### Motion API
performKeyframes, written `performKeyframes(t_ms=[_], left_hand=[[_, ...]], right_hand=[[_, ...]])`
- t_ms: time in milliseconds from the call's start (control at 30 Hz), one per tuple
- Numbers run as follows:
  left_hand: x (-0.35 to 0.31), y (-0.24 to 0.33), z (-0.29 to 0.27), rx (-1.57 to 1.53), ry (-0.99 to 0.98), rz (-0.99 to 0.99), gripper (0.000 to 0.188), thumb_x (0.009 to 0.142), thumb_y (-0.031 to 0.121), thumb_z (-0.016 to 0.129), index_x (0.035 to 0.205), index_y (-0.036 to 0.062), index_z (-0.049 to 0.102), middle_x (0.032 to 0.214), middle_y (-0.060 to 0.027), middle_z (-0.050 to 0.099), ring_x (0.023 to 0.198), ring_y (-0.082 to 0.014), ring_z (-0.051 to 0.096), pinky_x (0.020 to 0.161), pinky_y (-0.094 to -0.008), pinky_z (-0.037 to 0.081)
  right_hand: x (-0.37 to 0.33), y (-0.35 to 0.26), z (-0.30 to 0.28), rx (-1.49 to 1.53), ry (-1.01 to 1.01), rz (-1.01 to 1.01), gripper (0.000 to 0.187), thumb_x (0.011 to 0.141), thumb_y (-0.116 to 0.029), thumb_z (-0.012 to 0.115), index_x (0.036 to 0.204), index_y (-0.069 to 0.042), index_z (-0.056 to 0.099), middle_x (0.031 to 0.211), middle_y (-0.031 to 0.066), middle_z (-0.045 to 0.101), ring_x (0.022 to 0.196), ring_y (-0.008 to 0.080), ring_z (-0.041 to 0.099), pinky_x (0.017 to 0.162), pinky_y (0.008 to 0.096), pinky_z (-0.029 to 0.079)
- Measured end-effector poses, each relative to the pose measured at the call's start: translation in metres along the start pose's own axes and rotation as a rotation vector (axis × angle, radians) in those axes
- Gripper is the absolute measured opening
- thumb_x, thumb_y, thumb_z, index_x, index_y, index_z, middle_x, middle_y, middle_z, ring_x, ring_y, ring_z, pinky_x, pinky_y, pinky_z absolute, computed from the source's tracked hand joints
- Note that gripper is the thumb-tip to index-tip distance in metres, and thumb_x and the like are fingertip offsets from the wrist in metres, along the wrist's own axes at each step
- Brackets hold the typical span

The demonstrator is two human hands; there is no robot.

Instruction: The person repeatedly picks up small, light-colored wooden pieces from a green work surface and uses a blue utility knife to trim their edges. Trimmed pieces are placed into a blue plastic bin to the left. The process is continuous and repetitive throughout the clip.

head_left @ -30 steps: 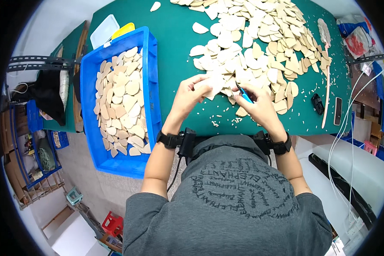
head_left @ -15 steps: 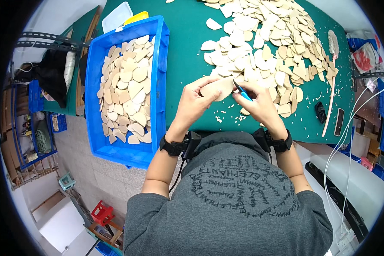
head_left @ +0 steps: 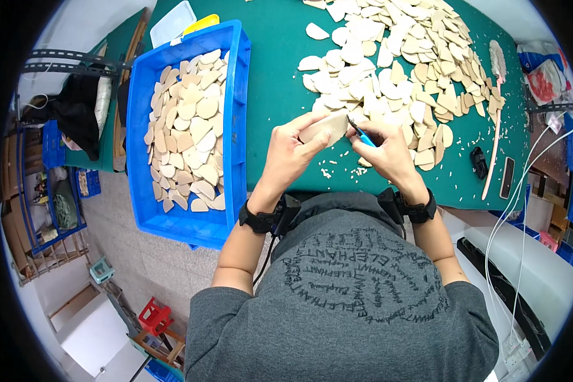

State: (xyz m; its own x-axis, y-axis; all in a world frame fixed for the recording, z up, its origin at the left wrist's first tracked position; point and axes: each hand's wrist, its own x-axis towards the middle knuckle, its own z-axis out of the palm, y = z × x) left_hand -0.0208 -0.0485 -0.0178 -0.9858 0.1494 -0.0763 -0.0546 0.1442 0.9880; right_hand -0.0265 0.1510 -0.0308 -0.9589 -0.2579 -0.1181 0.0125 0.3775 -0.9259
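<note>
My left hand [head_left: 293, 148] pinches a flat beige piece with a rounded edge [head_left: 325, 130] between thumb and fingers, above the near side of the green table. My right hand [head_left: 387, 151] is closed around small blue-handled nippers [head_left: 365, 137]. Their dark tip is at the right edge of the beige piece; whether the jaws touch it is too small to tell. Beyond my hands spreads a large heap of similar pale, flat, rounded pieces [head_left: 388, 83]. Small white scraps [head_left: 328, 172] dot the table just under my hands.
To the left stands a blue crate [head_left: 237, 127] holding many beige pieces. Behind it are a white lid-like tray [head_left: 172, 24] and a yellow one [head_left: 202, 25]. At the table's right lie a brush-like duster [head_left: 497, 63], a phone [head_left: 507, 177] and a black object [head_left: 478, 163]. White cables hang at right.
The beige piece has tilted slightly in my left hand and looks darker. The nippers have turned a little at its edge. Both hands stay in nearly the same place.
</note>
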Motion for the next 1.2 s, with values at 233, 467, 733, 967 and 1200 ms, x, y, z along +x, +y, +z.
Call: performKeyframes(t_ms=[233, 467, 733, 967, 1200], left_hand=[[-0.003, -0.001, -0.01, -0.131, -0.024, -0.12, 0.028, 0.086, 0.016, 0.063, 0.108, -0.0013, 0.062, 0.08, 0.0, 0.063, 0.059, -0.0023, 0.049, 0.051, -0.0176, 0.04], [-0.004, -0.043, -0.118, 0.519, 0.778, 0.082, 0.039, 0.083, 0.015, 0.061, 0.118, 0.0003, 0.055, 0.111, -0.0136, 0.06, 0.106, -0.0255, 0.054, 0.092, -0.0376, 0.041], [0.083, -0.131, 0.012, 0.774, 0.219, 0.005, 0.042, 0.077, 0.038, 0.07, 0.104, 0.0064, 0.064, 0.104, -0.0162, 0.059, 0.102, -0.0308, 0.051, 0.09, -0.0414, 0.041], [0.101, -0.129, 0.014, 0.195, -0.02, -0.259, 0.031, 0.076, 0.028, 0.072, 0.084, 0.0, 0.063, 0.083, -0.012, 0.065, 0.078, -0.025, 0.063, 0.072, -0.0354, 0.049], [0.099, -0.144, 0.048, 0.737, -0.025, -0.209, 0.052, 0.073, 0.044, 0.072, 0.103, 0.0037, 0.059, 0.107, -0.0169, 0.058, 0.096, -0.0332, 0.059, 0.081, -0.0414, 0.048]], right_hand=[[0.002, -0.014, 0.002, 0.209, 0.055, 0.128, 0.014, 0.077, -0.011, 0.063, 0.087, -0.001, 0.067, 0.07, 0.0003, 0.061, 0.062, 0.005, 0.053, 0.058, 0.0207, 0.043], [-0.005, 0.013, -0.024, 0.269, 0.135, 0.17, 0.014, 0.083, -0.011, 0.062, 0.091, -0.002, 0.066, 0.069, -0.0061, 0.054, 0.061, 0.0013, 0.044, 0.054, 0.0176, 0.033], [-0.016, 0.016, -0.024, 0.252, 0.21, 0.197, 0.014, 0.082, -0.012, 0.065, 0.091, -0.002, 0.066, 0.071, -0.0049, 0.055, 0.063, 0.0025, 0.048, 0.057, 0.0184, 0.037], [-0.023, 0.02, -0.027, 0.181, 0.208, 0.216, 0.019, 0.081, -0.015, 0.065, 0.096, -0.003, 0.067, 0.073, -0.0022, 0.06, 0.065, 0.0038, 0.05, 0.058, 0.0195, 0.04], [-0.01, 0.014, -0.015, 0.099, 0.137, 0.175, 0.025, 0.079, -0.018, 0.065, 0.097, 0.0, 0.067, 0.081, 0.0067, 0.067, 0.074, 0.0093, 0.061, 0.069, 0.0243, 0.049]])
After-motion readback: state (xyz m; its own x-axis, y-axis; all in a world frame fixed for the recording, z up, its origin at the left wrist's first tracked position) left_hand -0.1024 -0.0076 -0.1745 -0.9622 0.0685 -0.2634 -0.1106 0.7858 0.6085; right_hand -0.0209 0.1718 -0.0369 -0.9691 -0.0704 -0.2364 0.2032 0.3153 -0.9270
